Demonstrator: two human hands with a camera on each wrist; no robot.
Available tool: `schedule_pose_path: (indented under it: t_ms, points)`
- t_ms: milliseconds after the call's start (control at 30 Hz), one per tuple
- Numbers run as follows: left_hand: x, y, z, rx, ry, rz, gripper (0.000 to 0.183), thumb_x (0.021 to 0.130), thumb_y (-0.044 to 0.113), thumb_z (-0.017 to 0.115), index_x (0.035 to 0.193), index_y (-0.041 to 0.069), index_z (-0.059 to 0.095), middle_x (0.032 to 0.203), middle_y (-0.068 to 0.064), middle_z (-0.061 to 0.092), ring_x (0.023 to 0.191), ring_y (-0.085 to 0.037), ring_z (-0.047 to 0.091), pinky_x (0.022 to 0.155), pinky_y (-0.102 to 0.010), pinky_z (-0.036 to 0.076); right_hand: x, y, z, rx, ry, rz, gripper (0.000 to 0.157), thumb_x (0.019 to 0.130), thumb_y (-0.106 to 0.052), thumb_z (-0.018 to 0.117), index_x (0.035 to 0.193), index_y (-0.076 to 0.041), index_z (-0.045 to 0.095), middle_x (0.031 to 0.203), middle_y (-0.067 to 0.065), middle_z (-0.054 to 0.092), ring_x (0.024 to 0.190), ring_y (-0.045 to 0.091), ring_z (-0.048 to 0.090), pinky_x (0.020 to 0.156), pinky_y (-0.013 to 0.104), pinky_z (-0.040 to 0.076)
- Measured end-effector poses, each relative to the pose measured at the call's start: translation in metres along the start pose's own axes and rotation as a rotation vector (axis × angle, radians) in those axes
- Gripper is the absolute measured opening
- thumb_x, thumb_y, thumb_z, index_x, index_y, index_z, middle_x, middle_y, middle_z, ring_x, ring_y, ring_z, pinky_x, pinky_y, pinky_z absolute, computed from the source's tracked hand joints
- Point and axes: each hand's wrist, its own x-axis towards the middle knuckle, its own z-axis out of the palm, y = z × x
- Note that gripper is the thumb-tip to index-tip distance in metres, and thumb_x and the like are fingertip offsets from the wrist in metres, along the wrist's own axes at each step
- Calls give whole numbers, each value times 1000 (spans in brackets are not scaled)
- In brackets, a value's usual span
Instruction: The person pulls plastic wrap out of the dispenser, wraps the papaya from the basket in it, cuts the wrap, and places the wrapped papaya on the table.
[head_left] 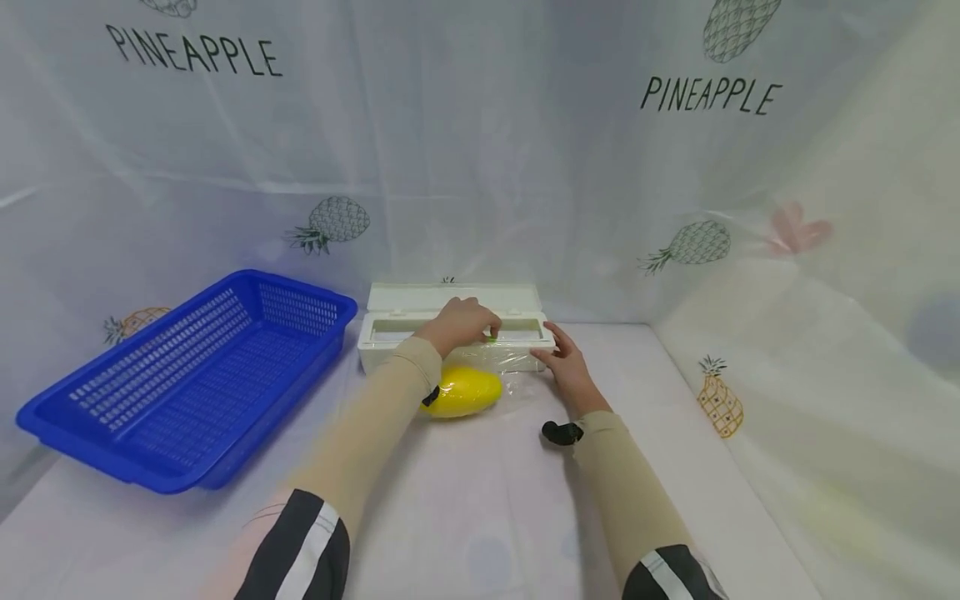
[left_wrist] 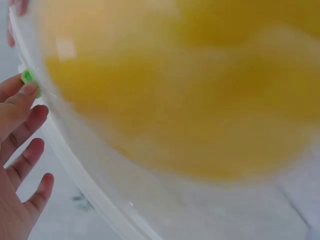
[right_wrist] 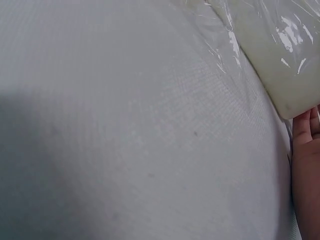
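Note:
A long white cling film dispenser (head_left: 457, 358) stands at the back of the table, its lid (head_left: 453, 296) raised behind it. My left hand (head_left: 459, 325) reaches over its top, and in the left wrist view thumb and forefinger pinch a small green slide cutter (left_wrist: 31, 83) on the rim. The other left fingers are spread. My right hand (head_left: 567, 367) grips the right end of the dispenser, thumb in front. Clear cling film (head_left: 517, 379) hangs from the front edge. Right before the dispenser lies a glossy yellow mango-shaped fruit (head_left: 468, 392), partly behind my left forearm.
On the left sits a large blue plastic basket (head_left: 225, 417) with slotted walls, near the dispenser's left end. A white cloth (head_left: 480, 508) covers the table. Behind and at the right hang pineapple-print curtains (head_left: 517, 167).

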Motion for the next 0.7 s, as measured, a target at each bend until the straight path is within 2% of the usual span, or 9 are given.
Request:
schedule_pose_path:
  t_ms: [133,267,500,700]
  points:
    - [-14,-12,-4,-23,3,-16,13,92,21,68,104,25,71,104,10,67,96,-19,49,87,-40,40,1,-6,-1,-17,10,4,68,89,-11,72,148,-27,42,152,7,37,115,22,50,83,23,46]
    - [-25,-20,-7,-4,-4,-32,14,92,20,69,105,24,71,105,9,68,97,-20,50,88,-40,41,2,-6,-2,-35,16,19,69,88,-13,73,148,-28,42,152,7,37,117,22,49,86,25,45]
    - [-38,-35,-1,79,-10,-26,16,91,21,70,106,25,72,107,9,68,96,-19,51,84,-39,44,1,-1,-1,-29,6,12,70,88,-13,73,149,-27,42,153,8,36,117,22,50,84,23,46]
    - [-53,-53,-1,64,-32,-47,11,91,19,71,101,24,72,100,9,67,93,-19,52,81,-37,44,0,0,0,-37,5,17,69,89,-12,72,149,-27,41,153,7,37,117,22,50,81,20,47]
